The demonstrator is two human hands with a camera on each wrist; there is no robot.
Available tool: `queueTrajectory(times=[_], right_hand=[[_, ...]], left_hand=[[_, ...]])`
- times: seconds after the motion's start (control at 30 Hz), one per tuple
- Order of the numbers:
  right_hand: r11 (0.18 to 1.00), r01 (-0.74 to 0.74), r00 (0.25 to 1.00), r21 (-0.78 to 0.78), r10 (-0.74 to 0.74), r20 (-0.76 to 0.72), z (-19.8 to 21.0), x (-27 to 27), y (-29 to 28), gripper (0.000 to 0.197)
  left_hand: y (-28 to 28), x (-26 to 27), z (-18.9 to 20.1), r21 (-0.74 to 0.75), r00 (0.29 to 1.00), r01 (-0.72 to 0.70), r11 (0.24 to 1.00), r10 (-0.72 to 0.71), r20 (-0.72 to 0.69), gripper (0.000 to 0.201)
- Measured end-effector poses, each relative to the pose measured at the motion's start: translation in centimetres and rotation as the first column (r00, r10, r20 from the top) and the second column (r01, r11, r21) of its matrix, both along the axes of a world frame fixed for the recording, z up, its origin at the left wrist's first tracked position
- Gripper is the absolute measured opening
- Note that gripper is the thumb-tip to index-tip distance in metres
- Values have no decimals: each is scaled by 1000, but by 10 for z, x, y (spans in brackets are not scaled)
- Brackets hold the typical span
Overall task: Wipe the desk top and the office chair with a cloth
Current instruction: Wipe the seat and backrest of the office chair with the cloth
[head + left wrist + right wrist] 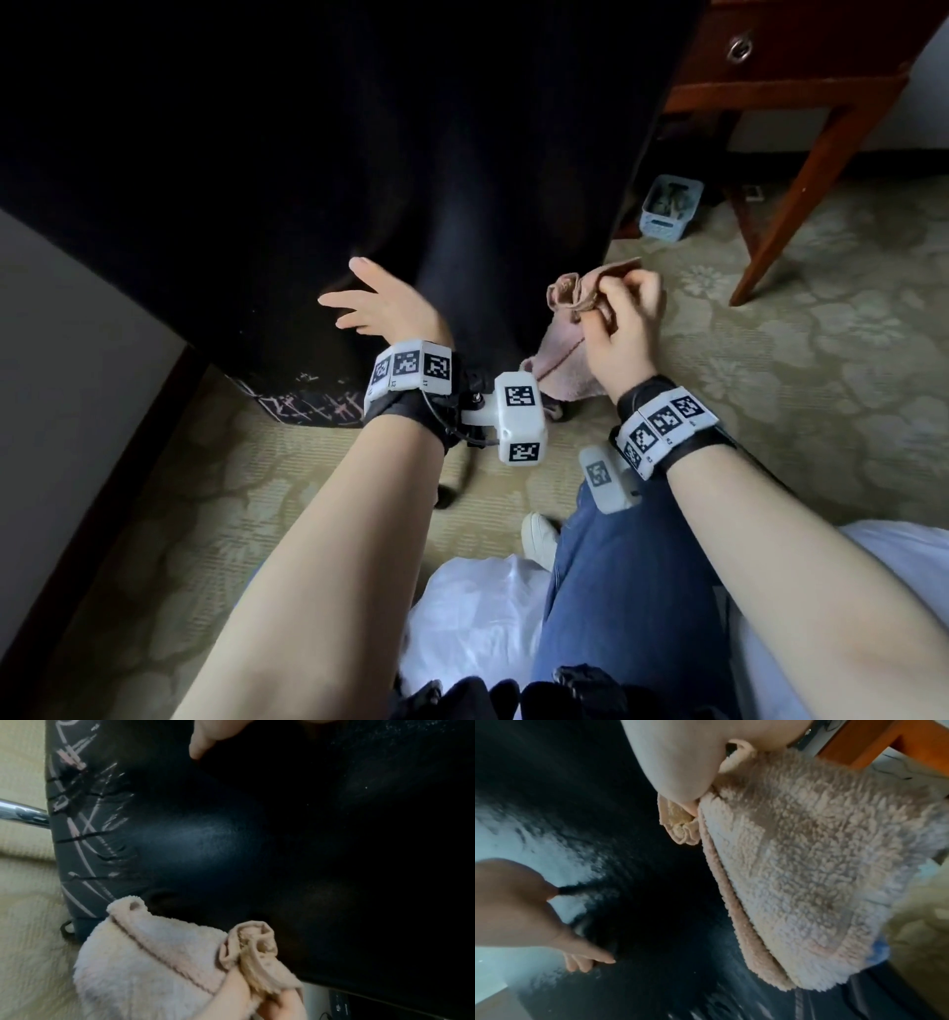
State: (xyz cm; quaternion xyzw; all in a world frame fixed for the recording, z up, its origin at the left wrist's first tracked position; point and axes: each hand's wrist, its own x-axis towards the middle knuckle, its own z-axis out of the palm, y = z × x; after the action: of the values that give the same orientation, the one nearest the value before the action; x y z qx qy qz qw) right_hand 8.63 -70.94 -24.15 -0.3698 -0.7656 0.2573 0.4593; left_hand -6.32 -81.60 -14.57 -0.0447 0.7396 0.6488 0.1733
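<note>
Your right hand point(624, 329) pinches the bunched cloth point(565, 339), hanging just off the chair's point(308, 154) right edge. Your left hand point(380, 308) is spread, fingertips on the black back. The chair lies left of the cloth; your right hand is nearer its edge.

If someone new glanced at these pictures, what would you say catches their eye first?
Likely the black chair back filling the upper left of the head view, its lower edge scuffed with pale scratches. Next, the pink cloth bunched in the right hand beside the chair, while the left hand rests open against the back. Beyond, a wooden desk stands at upper right, with a small blue basket on the carpet below.
</note>
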Motion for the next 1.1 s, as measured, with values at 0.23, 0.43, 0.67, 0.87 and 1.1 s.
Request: queueTrajectory(times=[0.23,0.43,0.67,0.87,1.1], right_hand=[[980,-77,989,-181,98,113,-45,-6,8,27],[867,101,898,-489,133,420,-71,-9,-1,35],[860,-31,952,-509,181,247,-40,-18,-27,24],[866,-240,953,-438,295,61,14,-37,-69,19],[827,-451,884,-337,465,-42,52,-89,-131,34]], left_hand=[[17,-1,4,147,962,-252,957,232,142,65],[20,0,3,207,948,-307,929,279,154,64],[4,4,4,232,967,-240,943,211,144,67],[-55,-6,-7,224,978,-204,953,206,15,57],[-143,-84,-9,152,963,-195,969,218,-157,53]])
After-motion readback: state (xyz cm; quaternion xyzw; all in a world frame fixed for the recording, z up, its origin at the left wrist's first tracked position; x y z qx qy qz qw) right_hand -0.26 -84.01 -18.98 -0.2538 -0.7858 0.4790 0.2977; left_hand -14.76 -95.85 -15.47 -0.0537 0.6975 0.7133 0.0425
